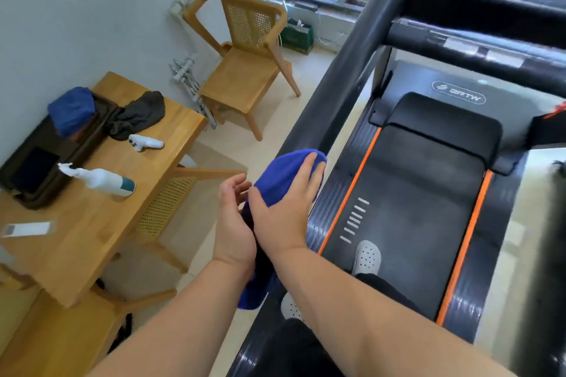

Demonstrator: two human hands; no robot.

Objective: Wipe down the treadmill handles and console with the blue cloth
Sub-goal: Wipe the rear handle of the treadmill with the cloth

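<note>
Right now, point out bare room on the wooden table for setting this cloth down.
Widest bare patch: near end of the table, bordered by the spray bottle and the flat white item. Crowded at the far end: tray, grey cloth, white gadget.

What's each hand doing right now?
Left hand: open, fingers relaxed beside the blue cloth.
Right hand: open, pressing the blue cloth flat onto the treadmill handle.

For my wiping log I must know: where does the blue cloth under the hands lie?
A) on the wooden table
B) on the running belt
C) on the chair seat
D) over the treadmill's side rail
D: the blue cloth is draped over the side rail, the right hand flat on it.
</note>
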